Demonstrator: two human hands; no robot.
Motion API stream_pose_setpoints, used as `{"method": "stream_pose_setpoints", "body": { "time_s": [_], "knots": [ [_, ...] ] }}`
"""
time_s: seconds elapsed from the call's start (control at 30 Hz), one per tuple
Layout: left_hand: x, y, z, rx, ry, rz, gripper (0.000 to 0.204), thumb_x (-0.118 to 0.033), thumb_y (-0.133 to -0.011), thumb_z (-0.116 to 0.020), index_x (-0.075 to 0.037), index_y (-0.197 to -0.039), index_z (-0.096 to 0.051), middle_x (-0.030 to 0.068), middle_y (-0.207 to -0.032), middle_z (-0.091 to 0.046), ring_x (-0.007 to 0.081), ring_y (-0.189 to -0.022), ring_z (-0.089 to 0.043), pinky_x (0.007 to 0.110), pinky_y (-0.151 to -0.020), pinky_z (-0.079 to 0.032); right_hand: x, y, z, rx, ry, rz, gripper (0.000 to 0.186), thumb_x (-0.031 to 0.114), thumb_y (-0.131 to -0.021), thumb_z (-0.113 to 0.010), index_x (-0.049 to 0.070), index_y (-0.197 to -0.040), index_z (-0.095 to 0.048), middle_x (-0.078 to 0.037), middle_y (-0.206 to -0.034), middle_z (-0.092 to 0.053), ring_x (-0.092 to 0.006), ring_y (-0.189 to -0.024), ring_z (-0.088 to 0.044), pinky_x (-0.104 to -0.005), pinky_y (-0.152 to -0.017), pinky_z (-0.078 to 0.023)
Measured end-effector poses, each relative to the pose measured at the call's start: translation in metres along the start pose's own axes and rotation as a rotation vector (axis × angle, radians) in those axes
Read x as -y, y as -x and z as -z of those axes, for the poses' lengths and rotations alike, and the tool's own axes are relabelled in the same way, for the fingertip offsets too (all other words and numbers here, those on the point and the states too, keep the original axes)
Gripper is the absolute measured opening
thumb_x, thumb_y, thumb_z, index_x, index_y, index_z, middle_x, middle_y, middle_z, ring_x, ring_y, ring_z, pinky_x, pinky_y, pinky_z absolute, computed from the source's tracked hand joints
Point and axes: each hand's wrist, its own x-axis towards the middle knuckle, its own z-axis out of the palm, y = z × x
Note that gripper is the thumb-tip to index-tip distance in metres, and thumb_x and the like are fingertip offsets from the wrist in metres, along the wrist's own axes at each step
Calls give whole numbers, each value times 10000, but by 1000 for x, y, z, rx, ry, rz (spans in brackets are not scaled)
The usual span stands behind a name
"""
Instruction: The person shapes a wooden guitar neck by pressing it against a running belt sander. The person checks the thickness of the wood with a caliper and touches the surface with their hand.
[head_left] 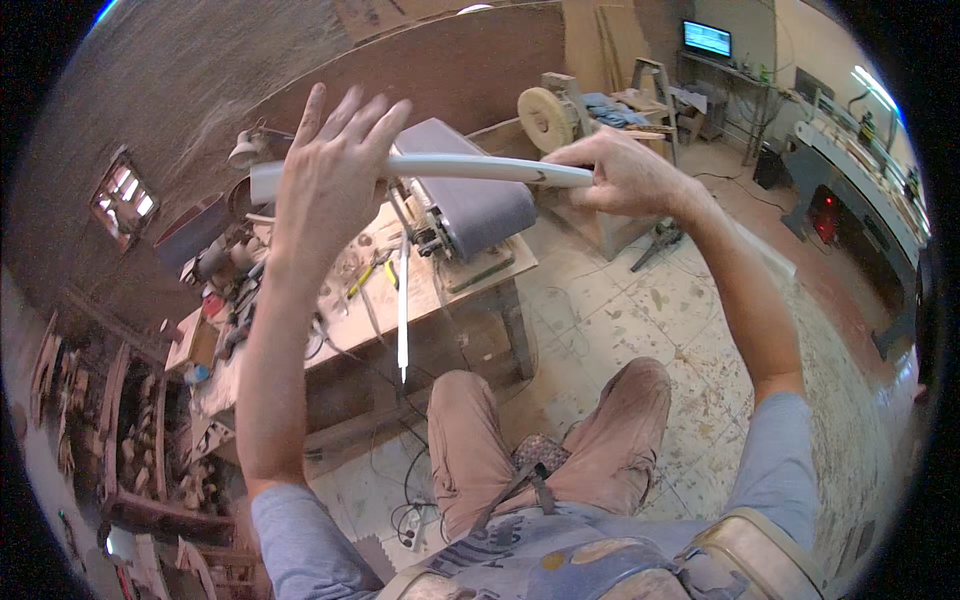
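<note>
A long, slightly curved pale strip (480,168) spans from left to right in front of me, just above the belt sander. My right hand (635,172) is closed around its right end. My left hand (345,150) lies across the strip towards its left end, the fingers stretched out and apart; its thumb is hidden. Below and behind the strip stands the belt sander (490,215) with a wide grey belt. Whether the strip touches the belt, I cannot tell.
The sander stands on a dusty wooden workbench (450,310) with yellow-handled pliers (361,281) and cluttered tools. A thin white rod (403,310) hangs over its front edge. Cables (408,500) lie on the tiled floor. A round disc (548,120) stands behind; another bench (860,180) is at right.
</note>
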Motion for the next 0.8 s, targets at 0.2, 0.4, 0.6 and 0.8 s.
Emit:
{"method": "stream_pose_setpoints", "body": {
  "time_s": [0.2, 0.4, 0.6, 0.8],
  "knots": [
    [4, 46, -16, 464, 235, 372, 197, -190, -834, -697, -116, -1014, -727, 127, -881, -736, 345, -818, -718, 477, -757, -560, -36, -35, 15, 226, 405, -76, 288, 138, -768, -681, 57, -1040, -725, -179, -876, -735, -360, -869, -713, -456, -797, -550],
    [2, 96, -24, 446, 296, 486, 301, -220, -817, -735, -119, -1101, -737, 154, -983, -740, 361, -890, -711, 464, -800, -555, -130, -18, 23, 189, 462, -183, 164, 63, -809, -700, 19, -939, -611, -174, -966, -680, -361, -998, -646, -473, -855, -492],
    [8, 104, -5, 536, 499, 553, 474, -391, -795, -771, -40, -1113, -742, 190, -1011, -732, 328, -931, -705, 426, -846, -535, -141, 3, 21, 68, 355, -75, 301, -86, -798, -612, 14, -1080, -581, -169, -1003, -665, -383, -1060, -605, -478, -893, -468],
    [67, 122, -10, 916, 883, 839, 624, -555, -975, -577, 6, -1208, -718, 157, -995, -748, 249, -848, -723, 369, -741, -538, -149, 3, 29, 119, 321, -136, 472, -181, -702, -475, 39, -1114, -541, -246, -1028, -635, -457, -1064, -587, -484, -869, -446]
  ]
}}
